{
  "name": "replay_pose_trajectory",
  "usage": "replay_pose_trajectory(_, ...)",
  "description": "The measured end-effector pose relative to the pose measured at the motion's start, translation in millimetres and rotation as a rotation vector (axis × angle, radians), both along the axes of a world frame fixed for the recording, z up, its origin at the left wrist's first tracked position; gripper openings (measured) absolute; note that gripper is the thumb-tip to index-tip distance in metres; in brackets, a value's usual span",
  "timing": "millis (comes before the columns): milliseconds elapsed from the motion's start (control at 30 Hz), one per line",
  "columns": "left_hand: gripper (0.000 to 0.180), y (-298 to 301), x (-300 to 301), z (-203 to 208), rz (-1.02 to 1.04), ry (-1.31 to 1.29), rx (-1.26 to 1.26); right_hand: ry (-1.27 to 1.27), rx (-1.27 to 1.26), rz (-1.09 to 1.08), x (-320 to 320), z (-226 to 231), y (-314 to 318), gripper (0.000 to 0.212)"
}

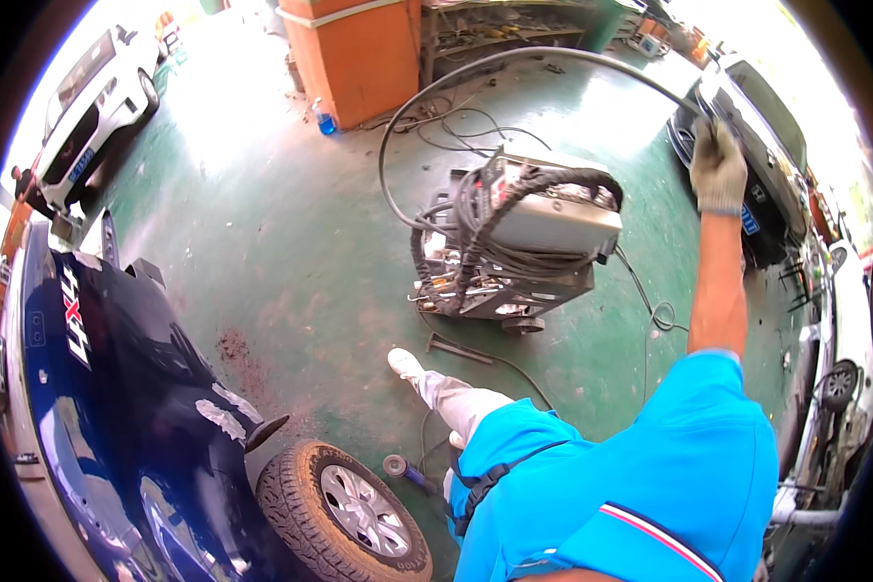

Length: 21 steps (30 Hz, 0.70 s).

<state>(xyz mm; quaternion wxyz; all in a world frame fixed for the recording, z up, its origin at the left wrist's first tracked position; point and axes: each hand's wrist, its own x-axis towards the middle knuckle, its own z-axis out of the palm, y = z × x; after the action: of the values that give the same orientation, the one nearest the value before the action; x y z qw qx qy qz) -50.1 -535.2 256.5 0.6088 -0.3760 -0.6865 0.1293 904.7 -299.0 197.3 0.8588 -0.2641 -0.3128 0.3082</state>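
Observation:
My right arm reaches out to the far right. Its hand (718,167), in a pale work glove, is closed around the end of a thick grey welding cable (538,52). That cable rises in a wide arc from a welding machine (563,218) on a wheeled cart (529,296). More cable is coiled around the machine's side, and dark wrapped handles curve over it. Whatever is fixed to the cable's end is too small to make out past the glove. My left hand lies outside the picture.
At the lower left stands a dark blue vehicle body panel (155,388) with scraped patches, beside a loose wheel (364,509). An angle grinder (407,470) and cords lie near my feet. Parked cars (97,112) stand left and right. An orange cabinet (359,63) and a blue spray bottle (325,121) are behind.

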Motion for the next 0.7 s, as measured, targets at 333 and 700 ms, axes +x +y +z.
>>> replay_pose_trajectory(333,0.089,-1,16,5,0.559,-0.687,-0.073,0.871,-0.812,0.102,-112,-320,-311,0.032)
replay_pose_trajectory(700,0.051,-48,173,-32,-0.27,-0.675,0.349,-0.33,-1.627,0.583,-89,-346,-257,0.046)
